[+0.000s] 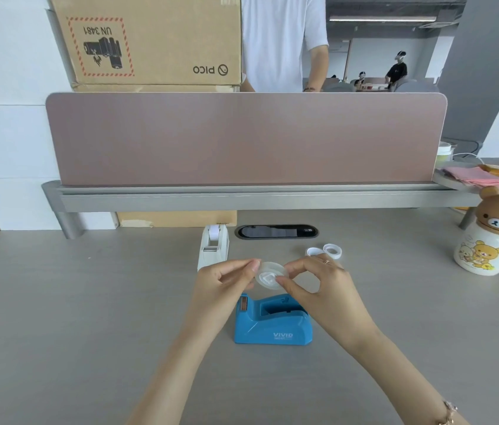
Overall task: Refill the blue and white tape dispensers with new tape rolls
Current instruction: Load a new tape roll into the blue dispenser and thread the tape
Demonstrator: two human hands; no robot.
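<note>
A clear tape roll (268,275) with a white hub inside it is held in the air between both hands, just above the blue dispenser. My left hand (226,279) pinches its left rim. My right hand (318,279) grips its right side with thumb and fingers. The blue dispenser (272,322) stands on the desk below, its roll bay empty and its cutter at the left end. The white dispenser (213,250) stands behind my left hand with a white roll seated in it. Two small white rings (325,250) lie on the desk behind my right hand.
A pink divider panel (245,139) on a grey rail closes the back of the desk. A black cable grommet (276,232) sits behind the dispensers. A bear-shaped bottle (487,240) stands at the right. Cardboard boxes (150,41) and a person in a white shirt are beyond the divider.
</note>
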